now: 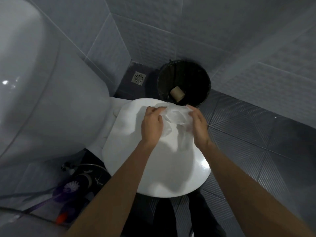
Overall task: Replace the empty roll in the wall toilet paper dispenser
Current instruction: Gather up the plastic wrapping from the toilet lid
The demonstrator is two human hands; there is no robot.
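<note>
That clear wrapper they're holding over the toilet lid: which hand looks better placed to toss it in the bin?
Probably the right hand. It grips the clear wrapper on the side closest to the black bin, where the empty cardboard tube already lies. The left hand would have to cross over.

Dim bluish light; glare on toilet lid [204,164]; soft focus; wide-angle bending at edges.

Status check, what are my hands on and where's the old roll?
Left hand and right hand both gripping clear plastic wrap over closed toilet lid. Empty cardboard tube in black bin. Dispenser out of view.
</note>
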